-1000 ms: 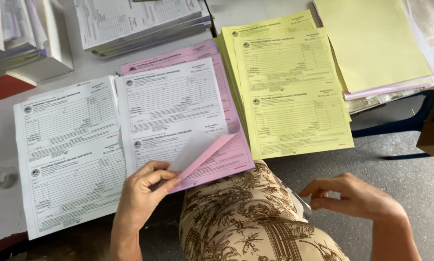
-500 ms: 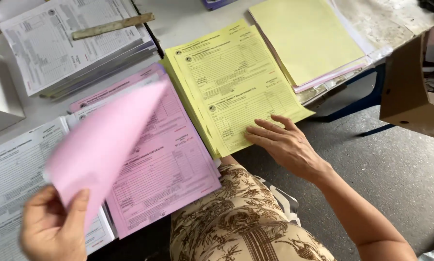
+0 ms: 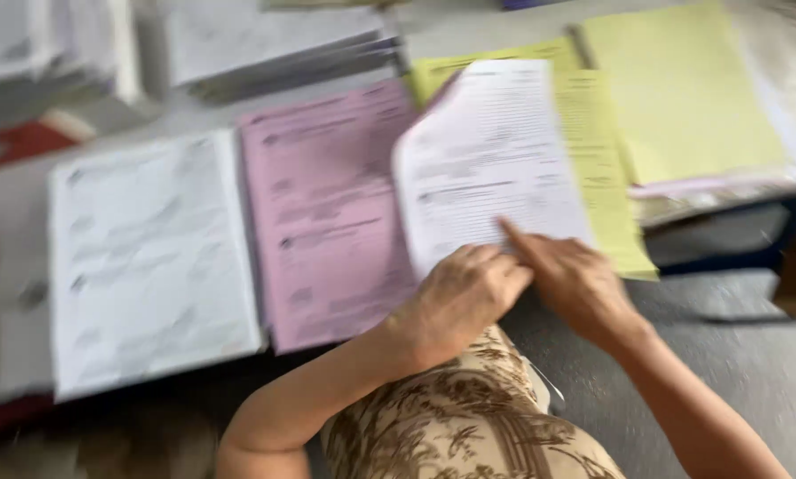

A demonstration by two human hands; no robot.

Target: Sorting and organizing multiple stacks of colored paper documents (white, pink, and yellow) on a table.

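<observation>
A blurred view of a table with three stacks of printed forms: white [image 3: 149, 257] at left, pink [image 3: 327, 213] in the middle, yellow [image 3: 606, 177] at right. My left hand [image 3: 460, 297] grips the lower edge of a white-pink sheet [image 3: 491, 160] that lies over the yellow stack. My right hand [image 3: 575, 279] rests beside it, index finger pressing the sheet's lower part. Both hands touch at the table's front edge.
Plain yellow sheets [image 3: 682, 89] on a mixed pile sit at far right. More stacks of white forms [image 3: 265, 44] lie at the back. A red object [image 3: 21, 142] shows at left. My patterned lap [image 3: 469, 417] and grey floor [image 3: 735, 355] lie below.
My left hand carried the lifted sheet from the left across to the yellow stack. My right hand stayed on that stack and now presses the sheet. The camera swung left.
</observation>
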